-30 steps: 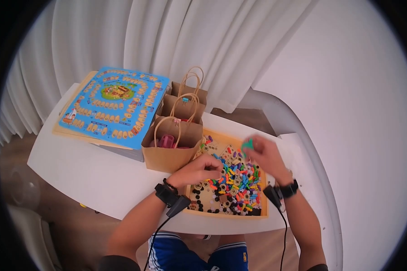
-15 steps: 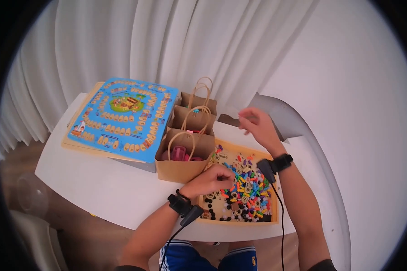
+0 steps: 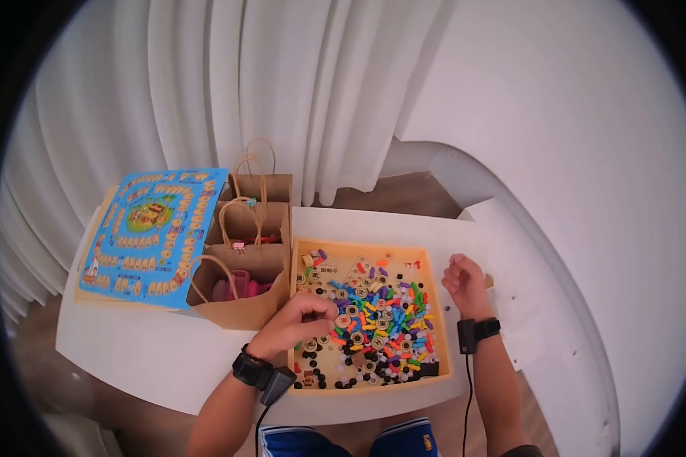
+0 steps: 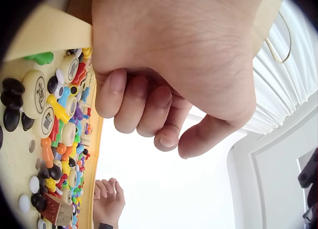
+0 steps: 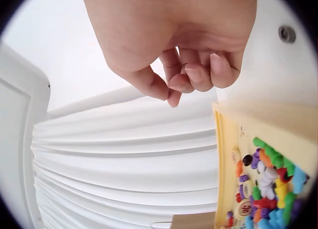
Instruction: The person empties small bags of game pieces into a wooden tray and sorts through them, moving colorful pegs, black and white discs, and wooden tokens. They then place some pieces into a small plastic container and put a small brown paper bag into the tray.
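In the head view, a shallow wooden tray (image 3: 389,387) holds many coloured pegs, black and white pieces and round discs with characters. My left hand (image 3: 301,320) is over the tray's left edge; in the left wrist view that hand (image 4: 174,55) has loosely curled fingers, the thumb apart, and nothing visible in them. Right of the tray, my right hand (image 3: 467,288) is raised. The right wrist view shows this hand (image 5: 174,35) bent loosely with thumb and fingertips close together, no object visible between them, beside the tray (image 5: 278,124).
Brown paper bags with handles stand in a row left of the tray, the nearest bag (image 3: 244,311) holding pink items. Farther left lies a blue game board (image 3: 141,251) on a stack. Small dark bits dot the white surface at right, and a white curtain (image 3: 282,91) hangs behind.
My right hand held a green piece over the tray, then reached beyond the far edge without it visible; now it is back at the tray's right. The head view has shifted; my left hand stays similarly curled.
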Demonstrator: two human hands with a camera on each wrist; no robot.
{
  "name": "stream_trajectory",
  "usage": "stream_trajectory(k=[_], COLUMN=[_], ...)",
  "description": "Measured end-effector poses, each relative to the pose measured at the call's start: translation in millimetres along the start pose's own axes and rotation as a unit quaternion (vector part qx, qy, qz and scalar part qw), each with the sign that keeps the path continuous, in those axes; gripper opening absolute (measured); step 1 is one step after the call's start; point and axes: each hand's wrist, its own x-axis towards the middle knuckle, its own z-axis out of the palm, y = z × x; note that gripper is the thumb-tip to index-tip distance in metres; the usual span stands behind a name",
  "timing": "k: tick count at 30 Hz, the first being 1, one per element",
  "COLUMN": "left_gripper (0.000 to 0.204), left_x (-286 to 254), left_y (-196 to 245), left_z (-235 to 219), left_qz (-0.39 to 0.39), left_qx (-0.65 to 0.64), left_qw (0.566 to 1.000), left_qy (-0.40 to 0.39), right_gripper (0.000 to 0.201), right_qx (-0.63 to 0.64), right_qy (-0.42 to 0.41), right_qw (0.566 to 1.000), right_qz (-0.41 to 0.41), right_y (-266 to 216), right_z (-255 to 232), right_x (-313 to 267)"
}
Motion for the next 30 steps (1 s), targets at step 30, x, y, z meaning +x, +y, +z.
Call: stream_trajectory(k=[30], left_gripper=[0.039], left_x=[7], left_y=[-6], left_z=[2], left_qz=[0.028], left_qx=[-0.04], left_qw=[0.998], left_qy=[0.043], right_gripper=[0.017], right_qx=[0.023], right_qy=[-0.008], right_qw=[1.0], right_qz=[-0.019], right_y=[32], right_z=[-3], right_x=[26])
